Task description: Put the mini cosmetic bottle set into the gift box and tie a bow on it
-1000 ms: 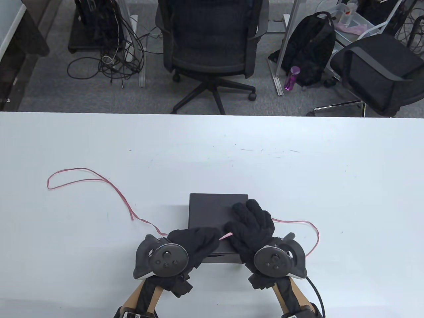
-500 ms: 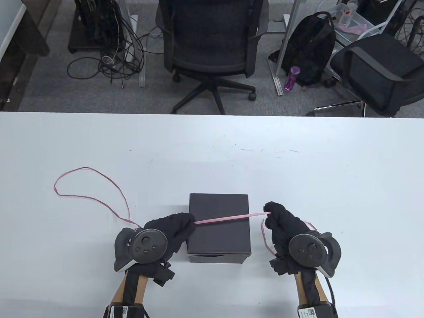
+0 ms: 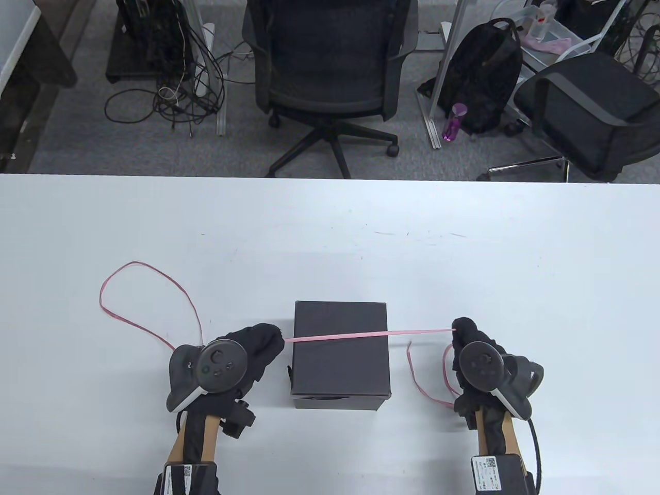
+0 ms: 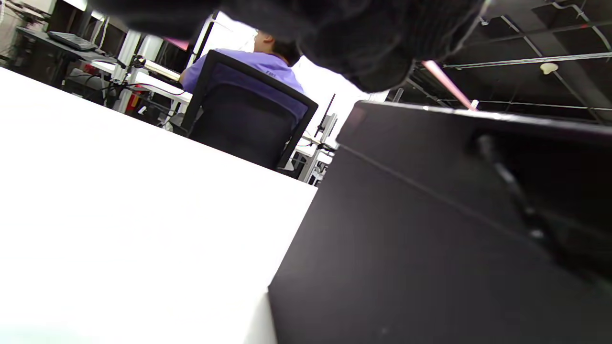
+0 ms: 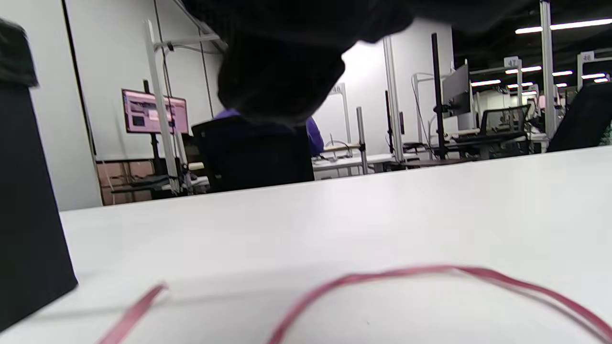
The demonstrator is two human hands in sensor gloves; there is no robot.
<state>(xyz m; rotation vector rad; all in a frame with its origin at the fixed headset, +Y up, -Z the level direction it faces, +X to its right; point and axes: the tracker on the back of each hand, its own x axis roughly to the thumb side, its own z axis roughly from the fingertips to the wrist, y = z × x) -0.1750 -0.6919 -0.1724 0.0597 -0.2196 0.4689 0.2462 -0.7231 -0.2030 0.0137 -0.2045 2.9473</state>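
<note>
1. The black gift box (image 3: 340, 356) sits closed on the white counter (image 3: 330, 232), near its front edge and between the two hands.
2. A pink ribbon (image 3: 368, 335) runs taut across the box lid — from one hand to the other.
3. The left hand (image 3: 247, 353), just left of the box, pinches the ribbon at its fingertips; the slack loops away across the counter behind it.
4. The right hand (image 3: 472, 350), well right of the box, pinches the other end with curled fingers — the loose tail curls on the counter beside it.
5. The cosmetic bottles are not visible.
</note>
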